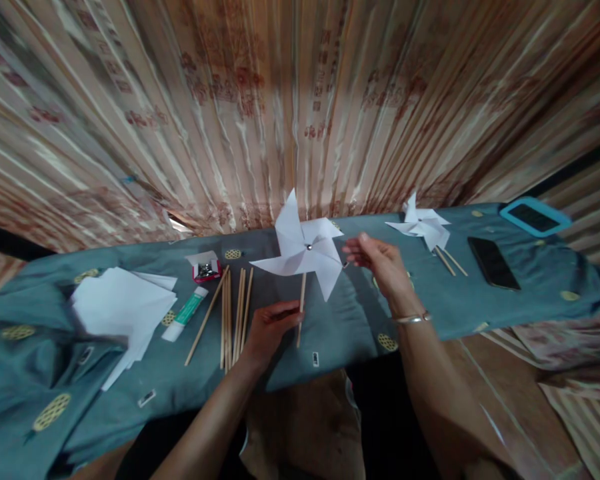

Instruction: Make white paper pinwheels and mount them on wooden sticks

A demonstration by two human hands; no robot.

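Note:
A white paper pinwheel (309, 247) stands upright in front of me, a small shiny pin at its centre. Its thin wooden stick (301, 300) is pinched between the fingers of my left hand (273, 330), below the blades. Just right of the blades is my right hand (377, 262), fingers stretched loosely towards them and nothing visible in its grasp. Whether a fingertip touches the paper I cannot tell. Several loose wooden sticks (227, 320) lie beside my left hand. Past my right hand rest more white paper pinwheels (427, 228), overlapping, with two sticks showing.
A stack of white paper (123, 307) lies at left, near a green-and-white glue stick (185, 315) and a small red box (207, 269) of metal pins. On the right are a black phone (493, 263) and a blue-framed device (535, 217). Curtains (290, 120) hang behind the cloth-covered table (350, 330).

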